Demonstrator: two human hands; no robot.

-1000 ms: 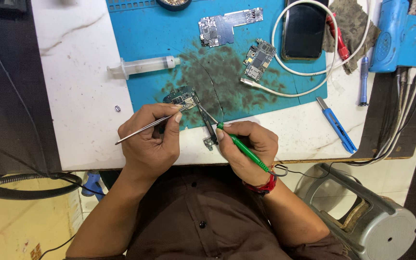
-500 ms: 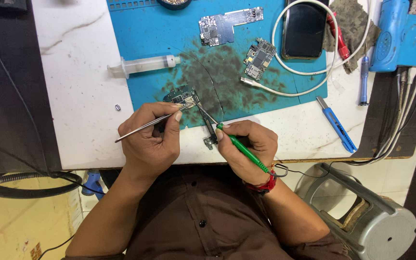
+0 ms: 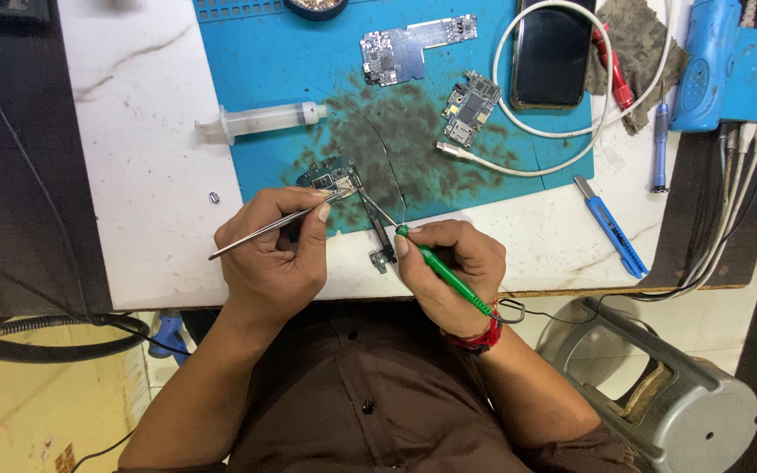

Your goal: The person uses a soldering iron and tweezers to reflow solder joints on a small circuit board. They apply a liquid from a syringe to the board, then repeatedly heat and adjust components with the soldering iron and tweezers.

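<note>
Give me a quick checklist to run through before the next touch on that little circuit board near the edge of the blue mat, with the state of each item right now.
1. Left hand grips the metal tweezers, tips on the small circuit board: ok.
2. Right hand holds the green-handled tool, its tip aimed at the board: ok.
3. Tool tip touching the board: cannot tell, too small.
4. Board lies on the blue mat, not hanging off: ok.
5. White cable lies apart from both hands: ok.
6. Syringe lies apart from the board: ok.
</note>
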